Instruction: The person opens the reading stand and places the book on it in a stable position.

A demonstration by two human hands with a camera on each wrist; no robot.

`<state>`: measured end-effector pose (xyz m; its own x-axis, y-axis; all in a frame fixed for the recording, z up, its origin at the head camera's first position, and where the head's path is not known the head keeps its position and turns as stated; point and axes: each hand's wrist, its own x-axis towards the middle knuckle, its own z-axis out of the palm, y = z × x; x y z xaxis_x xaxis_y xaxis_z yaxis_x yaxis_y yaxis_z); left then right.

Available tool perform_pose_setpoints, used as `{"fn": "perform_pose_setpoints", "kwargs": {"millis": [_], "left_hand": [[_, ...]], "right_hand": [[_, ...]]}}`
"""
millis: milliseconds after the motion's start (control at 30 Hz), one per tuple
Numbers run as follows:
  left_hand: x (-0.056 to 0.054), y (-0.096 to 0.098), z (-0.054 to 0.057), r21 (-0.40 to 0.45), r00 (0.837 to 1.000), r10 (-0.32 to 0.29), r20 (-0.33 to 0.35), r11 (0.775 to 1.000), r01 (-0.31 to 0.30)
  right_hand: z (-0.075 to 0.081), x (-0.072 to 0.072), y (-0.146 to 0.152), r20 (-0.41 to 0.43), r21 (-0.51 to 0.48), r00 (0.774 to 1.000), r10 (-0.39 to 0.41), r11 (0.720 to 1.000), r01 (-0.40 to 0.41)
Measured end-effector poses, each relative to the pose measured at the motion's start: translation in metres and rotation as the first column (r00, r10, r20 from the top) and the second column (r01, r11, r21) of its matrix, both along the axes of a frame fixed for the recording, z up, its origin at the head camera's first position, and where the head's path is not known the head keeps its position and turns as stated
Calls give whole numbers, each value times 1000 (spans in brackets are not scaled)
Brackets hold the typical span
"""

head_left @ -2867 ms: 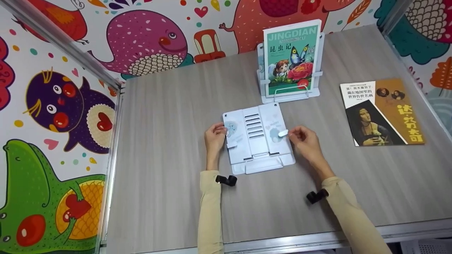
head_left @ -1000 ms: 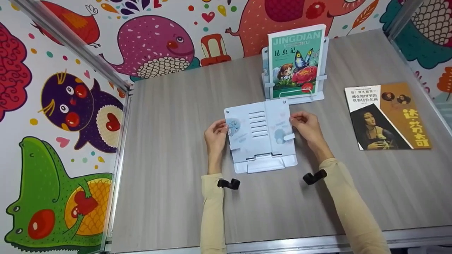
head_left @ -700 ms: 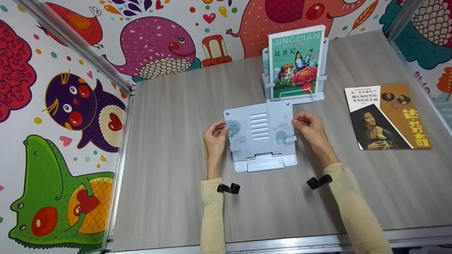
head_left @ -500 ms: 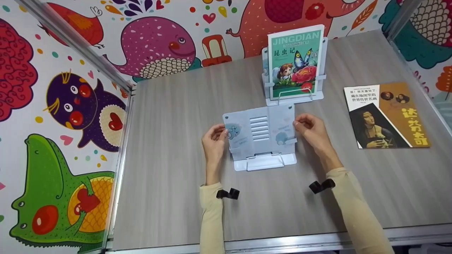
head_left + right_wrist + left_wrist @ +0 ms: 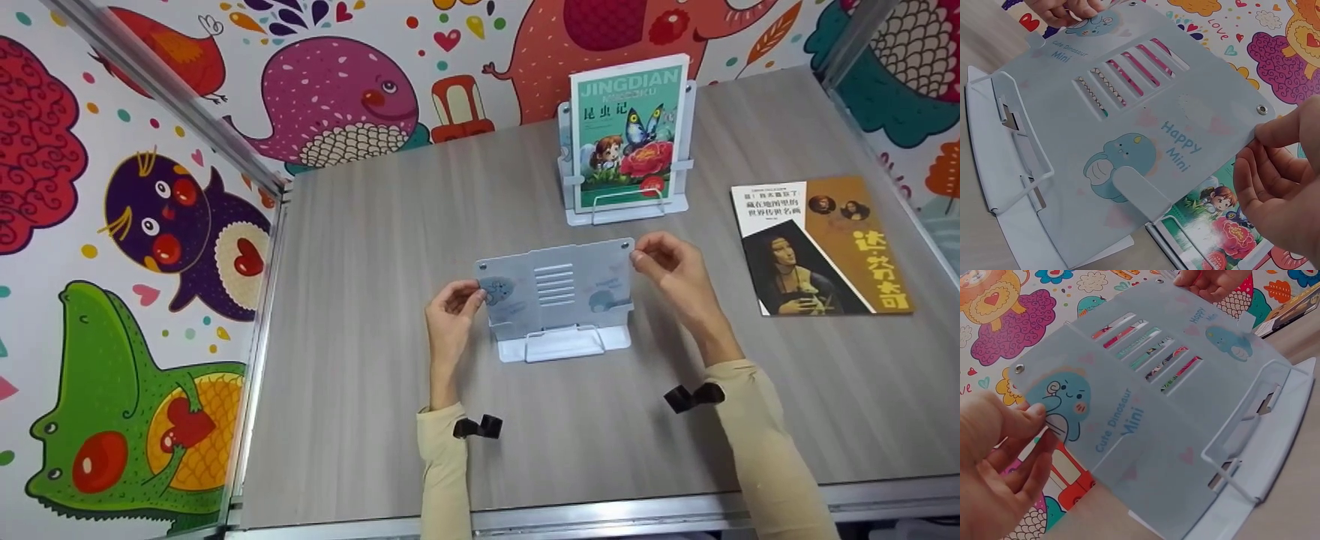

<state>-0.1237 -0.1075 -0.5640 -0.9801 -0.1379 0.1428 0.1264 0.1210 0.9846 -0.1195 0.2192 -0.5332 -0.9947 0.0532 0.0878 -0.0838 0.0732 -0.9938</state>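
A pale blue book stand (image 5: 556, 289) with cartoon dinosaurs and slots stands in the middle of the table, its back panel raised steeply above the flat base. My left hand (image 5: 452, 315) pinches the panel's left edge between thumb and fingers. At the upper right edge, near the corner rivet, my right hand (image 5: 681, 281) pinches the panel. In the right wrist view a page clip (image 5: 1141, 192) sticks out from the panel's side, and the wire holder (image 5: 1027, 129) lies along the base. The left wrist view shows the thumb (image 5: 1027, 419) over a printed dinosaur.
Behind, a second stand (image 5: 626, 217) bears a green book (image 5: 628, 135), upright. A brown and white book (image 5: 825, 244) lies flat on the table (image 5: 352, 337) at the right. Cartoon-covered walls (image 5: 172, 247) border the table at the back and sides.
The stand's back panel has swung up from lying nearly flat to steeply upright, its top edge coming nearer. My right hand has slid up the panel's side to its upper corner.
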Motion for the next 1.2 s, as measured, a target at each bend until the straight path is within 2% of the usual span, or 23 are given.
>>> {"fn": "perform_pose_setpoints", "kwargs": {"millis": [267, 433, 567, 700, 767, 900, 1200], "left_hand": [[4, -7, -11, -22, 994, -90, -60, 996, 89], [8, -9, -20, -43, 992, -124, -14, 991, 123], [15, -6, -11, -74, 990, -139, 1, 988, 139], [19, -4, 2, -107, 987, -156, -34, 983, 151], [18, -3, 4, -110, 987, -153, -44, 983, 147], [14, -2, 4, -113, 989, -134, -62, 986, 126], [-2, 4, 5, -136, 994, -76, -82, 989, 64]], "right_hand": [[6, -1, 2, -32, -87, 999, 0, 996, -2], [9, -1, 3, -52, -87, 999, 1, 996, -5], [9, 0, 5, -61, -55, 998, 12, 998, -15], [8, 1, 7, -77, -43, 997, 17, 999, -20], [7, 1, 7, -83, -53, 996, 19, 998, -23], [6, 2, 7, -106, -72, 994, 21, 997, -28], [3, 4, 5, -180, -155, 983, 16, 987, -44]]}}
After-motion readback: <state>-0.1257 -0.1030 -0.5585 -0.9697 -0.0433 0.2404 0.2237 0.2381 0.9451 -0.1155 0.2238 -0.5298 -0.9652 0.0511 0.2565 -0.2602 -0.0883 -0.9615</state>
